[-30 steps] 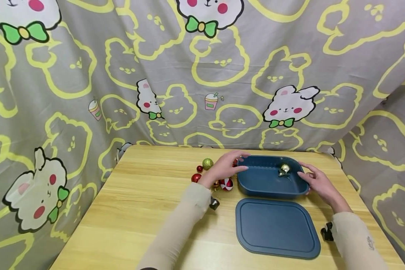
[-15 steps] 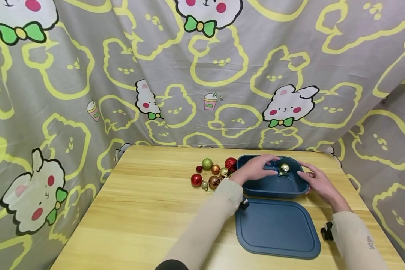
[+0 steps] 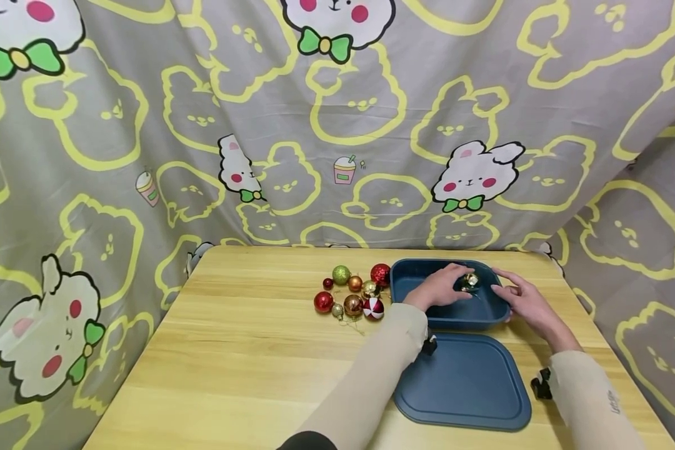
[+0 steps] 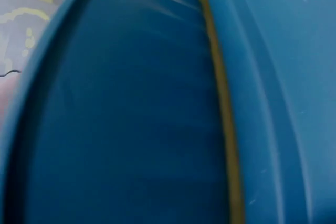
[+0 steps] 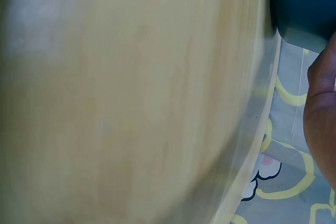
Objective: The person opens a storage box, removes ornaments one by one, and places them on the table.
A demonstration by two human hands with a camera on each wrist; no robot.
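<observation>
A dark blue rectangular box stands without its lid at the back right of the table. Inside, toward its right end, lies a shiny gold Christmas bauble. My left hand reaches into the box from the left, thumb and fingers spread apart with their tips right at the bauble. At the box's right end, my right hand grips the wall, thumb over the rim and other fingers outside. The left wrist view shows the blurred box interior; in the right wrist view, part of the right hand appears beside the box.
In front of the box lies its flat blue lid. Left of the box sit several baubles, among them a green glitter one, a red one and a red-and-white one. A patterned curtain hangs behind the wooden table.
My left hand has moved right, from the box's left rim into the box and up to the gold bauble. The right hand keeps its place on the box.
</observation>
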